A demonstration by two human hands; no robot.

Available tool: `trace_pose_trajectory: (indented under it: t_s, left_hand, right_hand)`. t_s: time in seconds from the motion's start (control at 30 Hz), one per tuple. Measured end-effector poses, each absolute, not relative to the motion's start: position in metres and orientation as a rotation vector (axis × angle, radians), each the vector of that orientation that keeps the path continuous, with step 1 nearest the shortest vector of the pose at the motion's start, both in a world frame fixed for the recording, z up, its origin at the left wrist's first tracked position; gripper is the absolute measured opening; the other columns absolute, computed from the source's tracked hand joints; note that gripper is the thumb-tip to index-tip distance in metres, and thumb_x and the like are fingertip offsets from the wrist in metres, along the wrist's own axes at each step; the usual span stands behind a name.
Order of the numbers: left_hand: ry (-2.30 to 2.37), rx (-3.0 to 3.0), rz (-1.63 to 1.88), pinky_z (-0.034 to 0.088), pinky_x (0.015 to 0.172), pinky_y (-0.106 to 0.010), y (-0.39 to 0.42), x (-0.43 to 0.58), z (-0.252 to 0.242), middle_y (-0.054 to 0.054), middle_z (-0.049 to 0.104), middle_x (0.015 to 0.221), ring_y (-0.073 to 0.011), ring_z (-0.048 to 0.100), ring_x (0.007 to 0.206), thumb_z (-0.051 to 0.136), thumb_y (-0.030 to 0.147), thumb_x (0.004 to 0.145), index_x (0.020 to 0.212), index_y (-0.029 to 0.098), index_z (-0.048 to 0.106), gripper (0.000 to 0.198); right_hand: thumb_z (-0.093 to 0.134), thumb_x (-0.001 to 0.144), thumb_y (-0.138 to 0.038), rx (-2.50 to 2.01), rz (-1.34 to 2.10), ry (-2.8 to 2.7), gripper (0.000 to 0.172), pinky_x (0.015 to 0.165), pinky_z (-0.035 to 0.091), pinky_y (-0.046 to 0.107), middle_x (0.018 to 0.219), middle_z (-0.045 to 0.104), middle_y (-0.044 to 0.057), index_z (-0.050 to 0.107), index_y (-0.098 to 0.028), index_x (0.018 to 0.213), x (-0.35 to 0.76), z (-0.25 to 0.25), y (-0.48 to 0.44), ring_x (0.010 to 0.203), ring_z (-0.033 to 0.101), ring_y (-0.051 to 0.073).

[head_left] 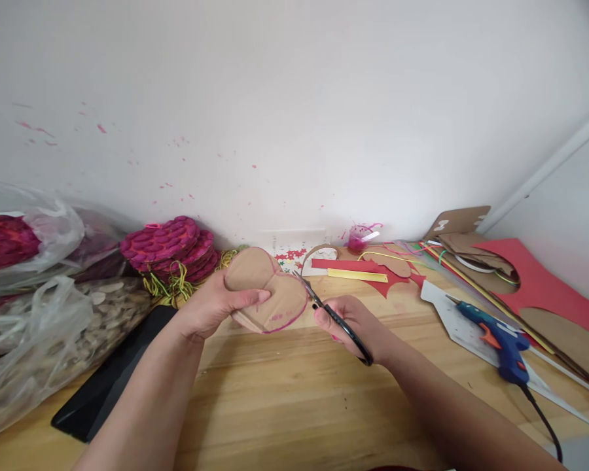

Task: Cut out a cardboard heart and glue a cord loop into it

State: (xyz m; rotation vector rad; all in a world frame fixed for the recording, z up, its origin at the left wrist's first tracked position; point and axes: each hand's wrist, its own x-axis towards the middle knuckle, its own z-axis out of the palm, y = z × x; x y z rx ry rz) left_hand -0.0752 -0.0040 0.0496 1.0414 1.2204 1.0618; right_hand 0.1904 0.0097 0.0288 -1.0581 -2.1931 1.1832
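Observation:
My left hand (220,301) grips a brown cardboard heart (285,301), thumb on its face and fingers hidden underneath. A pinkish-purple line runs along part of the heart's edge, and small marks of that colour show near its lower side. In my right hand (348,320) is a pair of scissors (341,322) with black handles. Their blades point up and to the left, at the heart's upper right edge. Whether the blades touch the cardboard I cannot tell. Both hands are raised over the wooden table (285,405).
Left are magenta woven pieces (161,242), plastic bags (53,333) and a black flat object (118,373). Behind lie red paper scraps (343,265), a yellow strip (357,275) and a cup (357,241) of pink liquid. A blue glue gun (505,343) with its cord lies right.

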Motion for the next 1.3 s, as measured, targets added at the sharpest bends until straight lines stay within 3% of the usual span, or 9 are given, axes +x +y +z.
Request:
trace_pose_trajectory:
  t_s: [0.33, 0.7, 0.83, 1.0, 1.3]
  left_hand:
    - [1.197, 1.101, 1.031, 0.060, 0.073, -0.032, -0.006, -0.083, 0.054, -0.010, 0.078, 0.101, -0.0274, 0.073, 0.088, 0.091, 0.028, 0.056, 0.103, 0.017, 0.077, 0.049]
    - [1.196, 0.912, 1.202, 0.060, 0.066, -0.026, 0.003, -0.082, 0.047, -0.012, 0.079, 0.096, -0.0201, 0.073, 0.074, 0.092, 0.031, 0.060, 0.099, 0.012, 0.077, 0.046]
    - [1.157, 0.874, 1.281, 0.060, 0.073, -0.025, 0.004, -0.068, 0.041, -0.011, 0.078, 0.105, -0.0191, 0.073, 0.083, 0.090, 0.031, 0.064, 0.105, 0.013, 0.075, 0.048]
    - [1.101, 0.928, 1.221, 0.059, 0.082, -0.030, 0.002, -0.057, 0.038, -0.012, 0.076, 0.112, -0.0227, 0.073, 0.093, 0.091, 0.031, 0.062, 0.112, 0.013, 0.072, 0.057]
    - [1.172, 0.970, 1.185, 0.060, 0.077, -0.033, 0.000, -0.058, 0.039, -0.011, 0.077, 0.108, -0.0259, 0.073, 0.090, 0.091, 0.034, 0.059, 0.108, 0.014, 0.074, 0.055]
  right_hand:
    - [0.045, 0.091, -0.068, -1.075, 1.226, -2.259, 0.060, 0.054, 0.016, 0.029, 0.064, 0.022, -0.004, 0.025, -0.020, 0.061, 0.189, 0.035, 0.008, 0.059, 0.022, 0.010]
    - [0.064, 0.084, -0.059, -1.154, 1.377, -2.098, 0.057, 0.049, 0.017, 0.025, 0.058, 0.024, -0.006, 0.032, -0.020, 0.058, 0.187, 0.024, 0.008, 0.053, 0.025, 0.008]
    - [0.059, 0.086, -0.062, -1.218, 1.456, -2.057, 0.054, 0.045, 0.019, 0.024, 0.053, 0.032, -0.006, 0.036, -0.021, 0.061, 0.188, 0.020, 0.012, 0.045, 0.031, 0.007]
    - [0.049, 0.091, -0.064, -1.181, 1.355, -2.191, 0.052, 0.046, 0.023, 0.024, 0.057, 0.042, -0.004, 0.039, -0.020, 0.065, 0.190, 0.020, 0.014, 0.048, 0.037, 0.009]
    - [0.044, 0.094, -0.062, -1.106, 1.315, -2.277, 0.053, 0.049, 0.023, 0.026, 0.058, 0.043, -0.003, 0.039, -0.020, 0.062, 0.189, 0.028, 0.011, 0.050, 0.038, 0.010]
